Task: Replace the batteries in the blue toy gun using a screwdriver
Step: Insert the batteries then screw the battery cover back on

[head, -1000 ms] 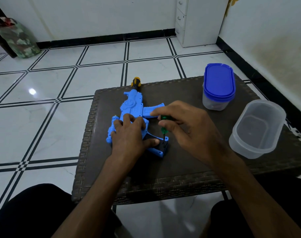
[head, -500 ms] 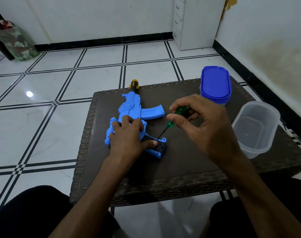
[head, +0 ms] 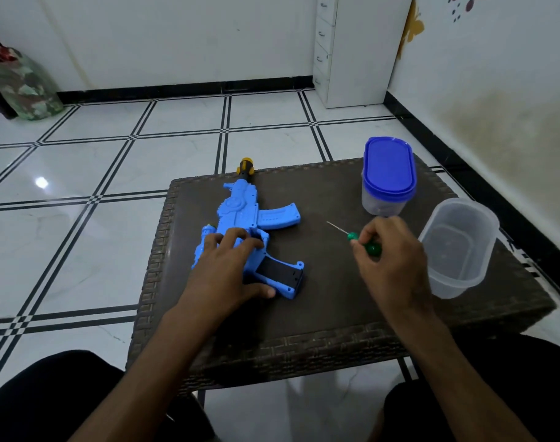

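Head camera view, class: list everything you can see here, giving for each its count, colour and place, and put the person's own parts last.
toy gun: 1, blue with yellow and black muzzle, flat on the table's left half
screwdriver: 1, green handle, thin metal shaft, held above the table, right of the toy gun
lidded tub: 1, clear with blue lid, table's far right
open tub: 1, clear, no lid, table's right edge
table: 1, dark brown woven, centre
drawer unit: 1, white, against the far wall
bag: 1, green patterned, floor at far left
left hand: 1, rests on the toy gun
right hand: 1, pinches the screwdriver
legs: 2, black clothing, bottom corners
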Available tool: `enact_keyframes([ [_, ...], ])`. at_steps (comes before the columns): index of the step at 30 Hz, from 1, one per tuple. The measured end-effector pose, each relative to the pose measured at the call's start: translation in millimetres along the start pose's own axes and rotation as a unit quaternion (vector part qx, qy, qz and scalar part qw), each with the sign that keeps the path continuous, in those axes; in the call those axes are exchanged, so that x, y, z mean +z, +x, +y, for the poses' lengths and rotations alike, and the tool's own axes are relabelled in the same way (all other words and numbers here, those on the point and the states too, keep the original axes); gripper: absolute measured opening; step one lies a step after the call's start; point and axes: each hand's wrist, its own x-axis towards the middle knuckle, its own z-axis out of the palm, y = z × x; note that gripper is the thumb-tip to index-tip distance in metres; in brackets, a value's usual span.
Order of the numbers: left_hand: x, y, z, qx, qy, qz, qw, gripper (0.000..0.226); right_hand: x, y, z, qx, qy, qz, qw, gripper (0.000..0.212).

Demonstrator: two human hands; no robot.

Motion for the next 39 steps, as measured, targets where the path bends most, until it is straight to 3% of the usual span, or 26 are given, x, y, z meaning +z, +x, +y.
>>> enact_keyframes([
  [11, -10, 8, -24, 0.108, 0.057, -0.044, 0.992, 0.068, 10, -11, 9, 0.059, -0.128, -0.124, 0.982, 0.013],
  [22, -27, 12, -49, 0.187, 0.08, -0.049, 0.978, 0.067, 8, -8, 8, 0.068, -0.153, -0.152, 0.974, 0.01],
  [25, -32, 8, -42, 0.181, 0.056, -0.055, 0.98, 0.062, -4, -6, 1, 0.048, -0.145, -0.131, 0.98, 0.012],
  [32, -21, 19, 39, 0.198, -0.123, -0.024, 0.972, 0.035, -62, 21, 0, -0.005, -0.1, -0.002, 0.995, 0.007],
  [39, 22, 33, 124, 0.187, -0.18, -0.006, 0.966, 0.02, -97, 25, 43, 0.115, -0.135, 0.025, 0.984, 0.014],
])
